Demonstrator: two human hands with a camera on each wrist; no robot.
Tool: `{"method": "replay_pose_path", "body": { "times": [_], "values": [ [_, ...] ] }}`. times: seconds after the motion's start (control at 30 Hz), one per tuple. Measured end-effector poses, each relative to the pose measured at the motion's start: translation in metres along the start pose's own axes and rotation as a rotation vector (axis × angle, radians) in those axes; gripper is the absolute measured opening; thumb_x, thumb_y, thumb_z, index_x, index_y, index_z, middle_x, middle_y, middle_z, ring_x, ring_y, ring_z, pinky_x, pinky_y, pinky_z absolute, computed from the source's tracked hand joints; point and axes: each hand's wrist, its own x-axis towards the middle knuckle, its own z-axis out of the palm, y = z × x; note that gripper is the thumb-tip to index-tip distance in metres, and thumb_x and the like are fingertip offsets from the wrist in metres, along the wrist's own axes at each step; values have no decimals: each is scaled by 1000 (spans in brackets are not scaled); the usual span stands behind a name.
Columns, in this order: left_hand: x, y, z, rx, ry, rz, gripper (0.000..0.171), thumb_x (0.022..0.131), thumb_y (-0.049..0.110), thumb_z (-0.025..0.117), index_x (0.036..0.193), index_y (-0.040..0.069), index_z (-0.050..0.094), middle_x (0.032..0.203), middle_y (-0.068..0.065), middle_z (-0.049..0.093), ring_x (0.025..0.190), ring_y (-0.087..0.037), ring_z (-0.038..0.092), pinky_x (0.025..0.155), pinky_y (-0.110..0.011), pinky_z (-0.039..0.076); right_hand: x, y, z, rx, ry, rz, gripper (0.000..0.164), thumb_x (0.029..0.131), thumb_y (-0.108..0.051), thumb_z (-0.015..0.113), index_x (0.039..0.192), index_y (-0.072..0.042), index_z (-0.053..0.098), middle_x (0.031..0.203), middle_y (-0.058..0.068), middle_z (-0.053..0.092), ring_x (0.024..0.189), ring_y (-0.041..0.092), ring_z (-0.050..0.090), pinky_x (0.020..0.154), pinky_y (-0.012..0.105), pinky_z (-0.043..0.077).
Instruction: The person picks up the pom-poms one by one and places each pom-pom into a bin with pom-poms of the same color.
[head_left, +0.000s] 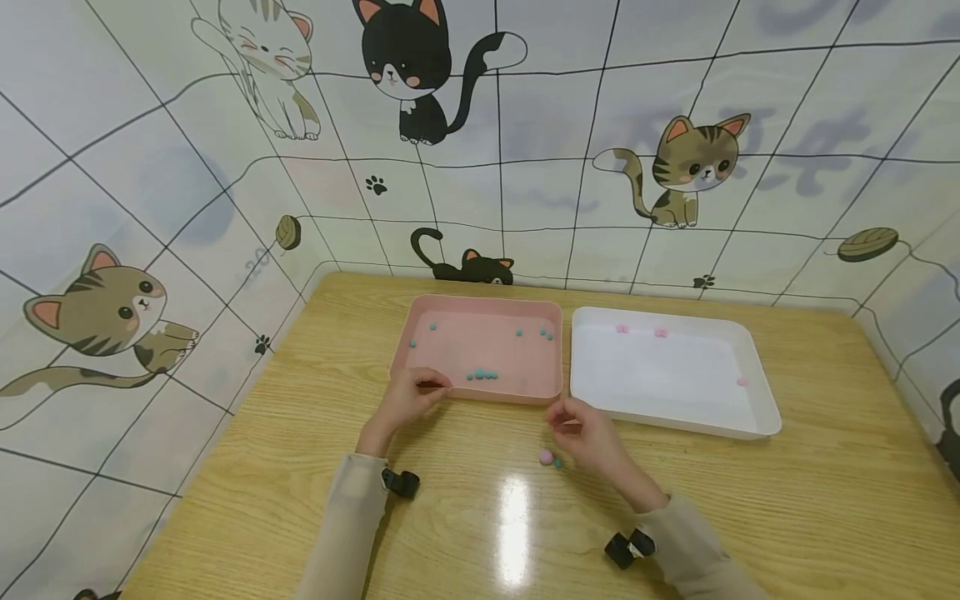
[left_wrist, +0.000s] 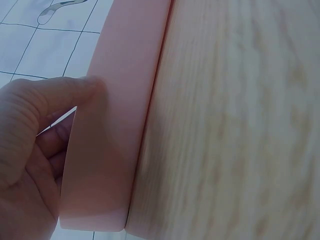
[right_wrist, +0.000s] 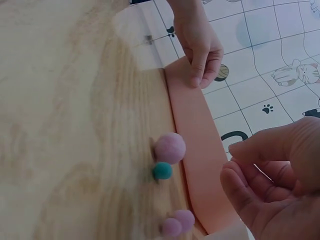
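My left hand (head_left: 408, 396) pinches the near wall of the pink tray (head_left: 480, 310) close to its left corner. The left wrist view has the thumb (left_wrist: 75, 91) on the wall's outer face and the other fingers partly hidden behind it. By the tray's near right corner is my right hand (head_left: 588, 437), fingers loosely bent, with nothing visible between thumb and fingertips. Several small teal balls (head_left: 480, 374) lie in the pink tray. On the table beside the right hand are a larger pink ball (right_wrist: 170, 148) and a teal ball (right_wrist: 162, 170); two smaller pink balls (right_wrist: 184, 220) lie near them.
A white tray (head_left: 671, 371) stands right of the pink one, with a few small pink pieces (head_left: 661, 332) inside. Both trays rest on a wooden table (head_left: 247, 500). A wall with cat drawings (head_left: 555, 167) borders the table's far side.
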Motion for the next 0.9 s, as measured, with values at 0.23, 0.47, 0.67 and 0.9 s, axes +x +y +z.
{"method": "replay_pose_path", "body": {
  "times": [0.23, 0.47, 0.67, 0.9],
  "values": [
    [-1, -1, 0, 1, 3, -1, 4, 82, 3, 70, 85, 1, 72, 84, -7, 69, 78, -20, 65, 74, -25, 55, -11, 2, 3, 3, -48, 49, 22, 75, 8, 72, 93, 4, 60, 93, 17, 63, 85, 30, 63, 76, 32, 56],
    [-1, -1, 0, -6, 8, 3, 4, 82, 2, 70, 85, 1, 73, 84, -8, 69, 78, -20, 65, 73, -25, 55, -19, 4, 8, -45, -70, -5, 24, 76, 2, 74, 95, 4, 59, 91, 13, 62, 85, 30, 63, 76, 35, 56],
    [-1, -1, 0, 0, 5, -14, 3, 82, 3, 71, 85, 2, 73, 84, -7, 69, 79, -19, 65, 74, -26, 55, -21, 6, 10, -52, -103, 34, 20, 78, 6, 71, 94, 2, 59, 90, 10, 62, 84, 26, 62, 76, 33, 56],
    [0, 0, 0, 3, -2, -9, 3, 82, 2, 71, 85, 2, 73, 84, -7, 69, 79, -19, 65, 74, -26, 55, -24, 6, 10, -45, -147, 55, 26, 74, 18, 64, 92, 1, 59, 91, 9, 62, 84, 26, 62, 75, 33, 55]
  ]
}}
